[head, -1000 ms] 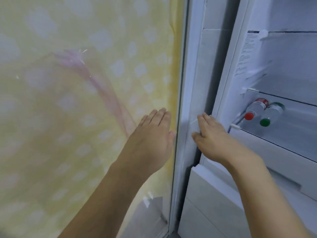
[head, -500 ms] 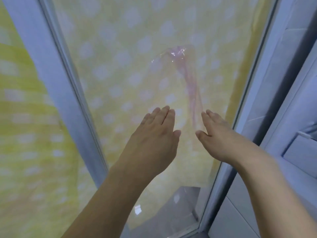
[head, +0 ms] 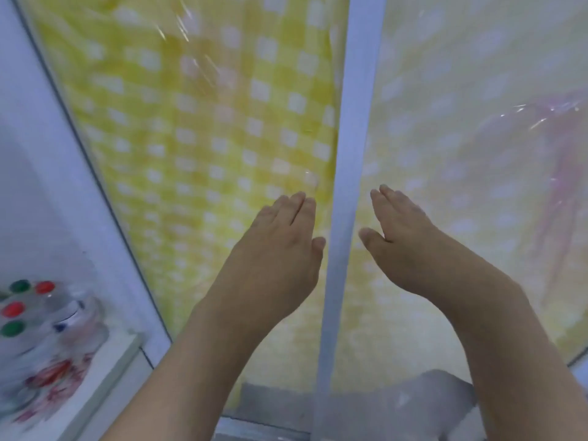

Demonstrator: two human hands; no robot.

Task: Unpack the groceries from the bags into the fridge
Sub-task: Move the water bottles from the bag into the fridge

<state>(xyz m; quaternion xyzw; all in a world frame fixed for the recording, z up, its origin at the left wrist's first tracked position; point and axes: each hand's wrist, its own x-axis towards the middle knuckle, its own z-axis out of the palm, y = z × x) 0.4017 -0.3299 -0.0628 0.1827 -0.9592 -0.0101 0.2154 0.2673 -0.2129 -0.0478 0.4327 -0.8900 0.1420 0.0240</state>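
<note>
Yellow checked doors (head: 197,128) fill the view – left hand (head: 276,246) and right hand (head: 404,240) flat and empty, bottles (head: 35,316) already shelved at left, no bags visible – unpacking probably nearly finished.

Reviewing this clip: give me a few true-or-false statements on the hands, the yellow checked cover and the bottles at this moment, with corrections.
1. Both hands are open with straight fingers. True: left hand, right hand.
2. The right hand grips a bottle. False: it holds nothing.
3. A pale vertical strip runs between the two hands. True.
4. The bottles stand at the far right. False: they are at lower left.
5. All the bottle caps are blue. False: red and green caps show.
</note>
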